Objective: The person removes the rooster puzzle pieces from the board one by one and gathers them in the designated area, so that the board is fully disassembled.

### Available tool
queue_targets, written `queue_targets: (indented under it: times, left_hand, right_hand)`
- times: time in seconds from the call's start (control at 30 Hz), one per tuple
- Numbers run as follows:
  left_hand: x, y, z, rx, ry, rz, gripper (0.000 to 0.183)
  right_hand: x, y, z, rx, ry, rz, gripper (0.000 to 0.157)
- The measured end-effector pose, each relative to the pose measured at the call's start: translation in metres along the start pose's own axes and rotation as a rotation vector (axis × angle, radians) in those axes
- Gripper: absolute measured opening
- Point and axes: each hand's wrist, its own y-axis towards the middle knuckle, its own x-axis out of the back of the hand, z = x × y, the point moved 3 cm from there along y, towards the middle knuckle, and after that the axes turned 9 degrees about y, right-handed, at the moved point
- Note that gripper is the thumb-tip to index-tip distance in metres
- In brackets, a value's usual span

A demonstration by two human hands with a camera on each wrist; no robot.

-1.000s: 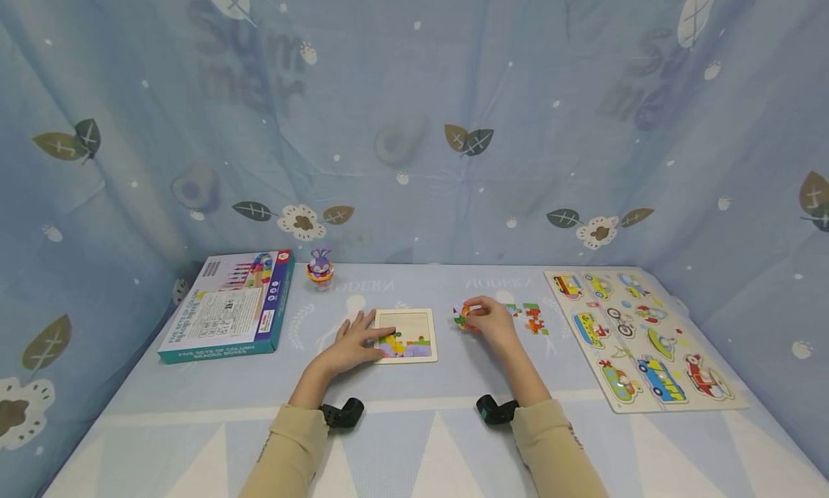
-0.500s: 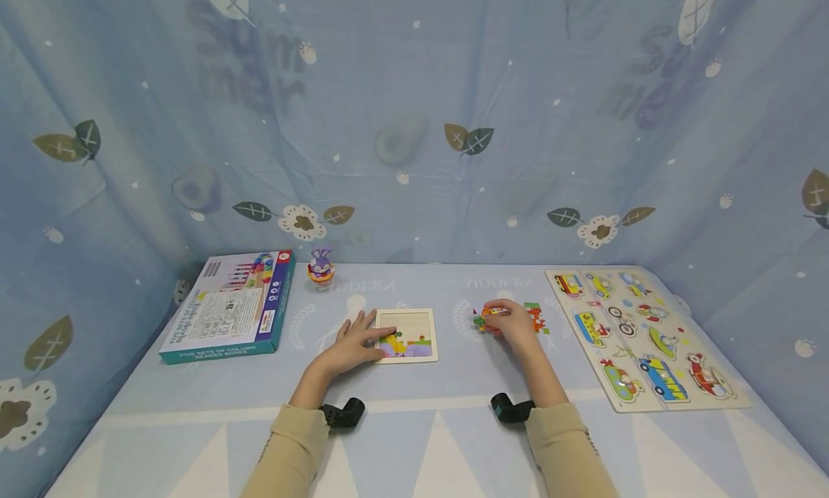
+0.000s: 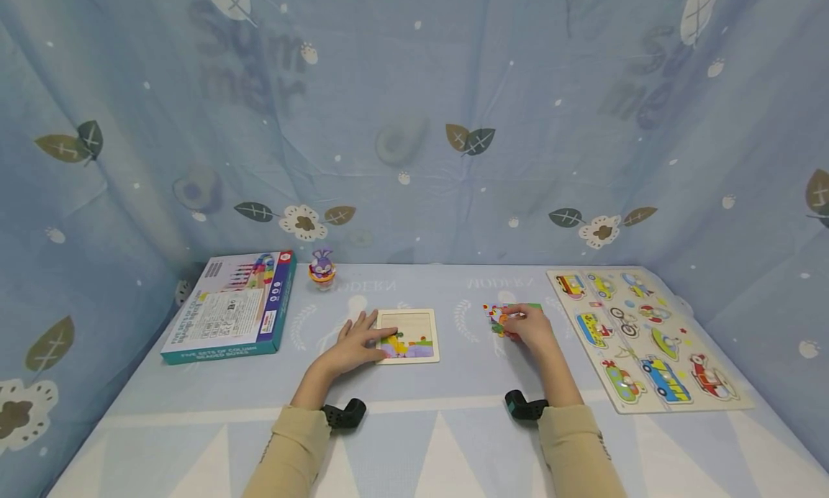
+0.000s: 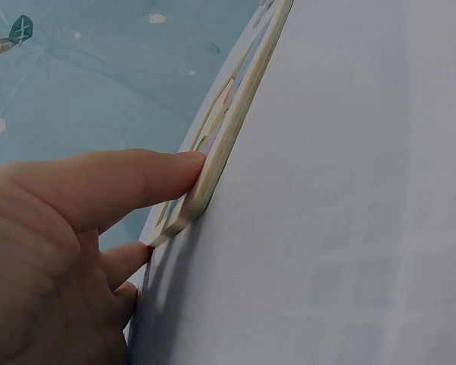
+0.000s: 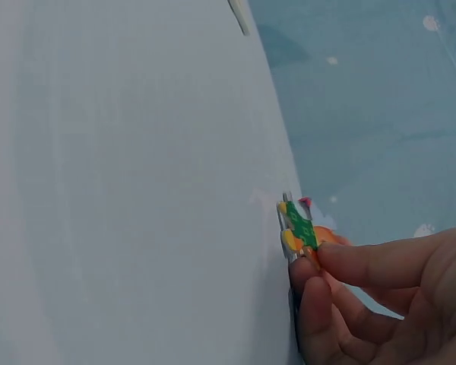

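Just changed, right side: the right hand [image 3: 531,329] has slid rightward over the last second, and the bright puzzle pieces [image 3: 496,318] at its fingertips have shifted along with it; of the orange pieces that lay bare beyond it, only a green edge [image 3: 535,306] shows past the hand.
Unchanged, left side: the left hand [image 3: 350,350] and the wooden frame [image 3: 408,311] sit as they did.
Meaning for the puzzle: the work, I judge, is among the loose pieces for now, with the frame waiting part filled; fitted pieces [image 3: 417,349] cover its near portion, and bare wood shows in the far portion.
Right hand's pose: palm down, wrist low over the table [image 3: 463,379], thumb and fingers pinched together on the puzzle pieces near the tabletop, well to the right of the frame.
Held pieces: green, orange and yellow show at the thumb; whether it is one piece or several is hard to tell, being partly hidden.
Left hand's pose: fingers spread apart, thumb and forefinger laid over the frame's left edge, gripping nothing.
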Motion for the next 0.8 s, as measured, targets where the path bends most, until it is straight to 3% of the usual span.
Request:
queue_targets:
  times: [0.3,0.8]
  left_hand:
    - [0.001,0.001,-0.001,0.010,-0.009,0.004,0.049]
    - [0.000,0.001,0.000,0.009,-0.007,0.002,0.048]
  right_hand:
    - [0.016,-0.001,-0.002,-0.035,-0.103,-0.039,0.032]
    - [0.027,-0.004,-0.003,-0.052,-0.165,-0.090,0.038]
